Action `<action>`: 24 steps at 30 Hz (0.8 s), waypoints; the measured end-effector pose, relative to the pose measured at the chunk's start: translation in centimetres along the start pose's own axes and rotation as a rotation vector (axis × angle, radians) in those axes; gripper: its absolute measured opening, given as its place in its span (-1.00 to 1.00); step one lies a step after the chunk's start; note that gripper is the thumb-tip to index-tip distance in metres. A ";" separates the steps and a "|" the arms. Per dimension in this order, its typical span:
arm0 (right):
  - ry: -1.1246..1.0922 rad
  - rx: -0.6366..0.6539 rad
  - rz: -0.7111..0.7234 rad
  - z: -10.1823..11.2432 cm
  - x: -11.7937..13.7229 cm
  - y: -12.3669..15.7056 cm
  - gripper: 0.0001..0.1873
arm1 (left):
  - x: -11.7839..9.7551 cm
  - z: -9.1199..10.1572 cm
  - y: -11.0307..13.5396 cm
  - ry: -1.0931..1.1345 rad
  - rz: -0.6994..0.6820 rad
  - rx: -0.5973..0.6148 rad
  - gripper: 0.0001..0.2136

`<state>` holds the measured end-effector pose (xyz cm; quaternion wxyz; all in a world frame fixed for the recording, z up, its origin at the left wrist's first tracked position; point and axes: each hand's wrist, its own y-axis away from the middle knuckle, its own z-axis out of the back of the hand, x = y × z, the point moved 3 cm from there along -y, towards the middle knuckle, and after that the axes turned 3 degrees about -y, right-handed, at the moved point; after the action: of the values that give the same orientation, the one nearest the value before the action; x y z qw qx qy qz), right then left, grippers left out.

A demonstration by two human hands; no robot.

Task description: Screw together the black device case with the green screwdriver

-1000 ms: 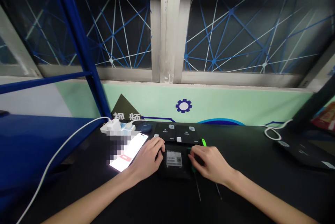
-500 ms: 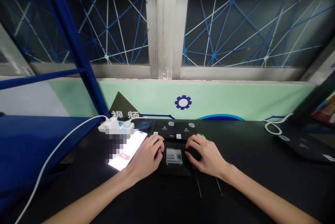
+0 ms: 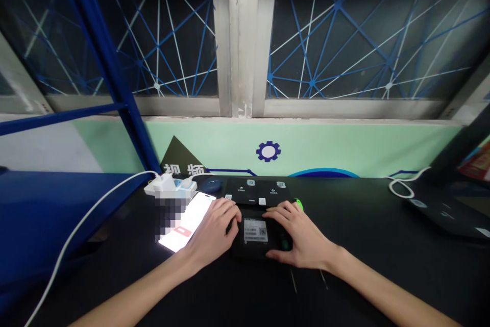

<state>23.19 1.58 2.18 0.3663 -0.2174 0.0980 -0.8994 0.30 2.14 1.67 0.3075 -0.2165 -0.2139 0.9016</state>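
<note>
A small flat black box (image 3: 254,249) with a white label lies on the black table (image 3: 375,245), and both my hands grip it. My left hand (image 3: 216,229) curls over its left edge. My right hand (image 3: 296,235) wraps its right side, thumb at the near edge, fingers over the far edge. Two thin screwdrivers (image 3: 293,281) lie under my right wrist, a green handle tip (image 3: 298,204) showing beyond my fingers.
A lit phone (image 3: 187,222) lies left of my left hand. Behind it are a white power strip (image 3: 170,186) with a cable, a dark round object (image 3: 212,184) and two more black boxes (image 3: 256,192). A flat black device (image 3: 447,215) and a white cable sit at the right.
My right hand slid from the screwdrivers onto the box and now wraps its right side with the thumb under the near edge. My left hand stayed on the left edge.
</note>
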 end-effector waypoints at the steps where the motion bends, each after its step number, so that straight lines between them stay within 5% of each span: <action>1: -0.007 0.003 0.001 -0.1 0.0 0.0 -0.31 | 0.0 0.0 0.0 0.001 -0.002 -0.001 -0.82; 24: -0.255 -0.043 -0.128 -0.8 -1.3 0.5 -0.23 | 0.7 0.2 -0.1 -0.024 0.100 0.024 -0.82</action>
<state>23.99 2.17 0.89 0.3127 -0.3434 0.0560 -0.8838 -0.27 2.62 1.66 0.2619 -0.2122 -0.1956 0.9209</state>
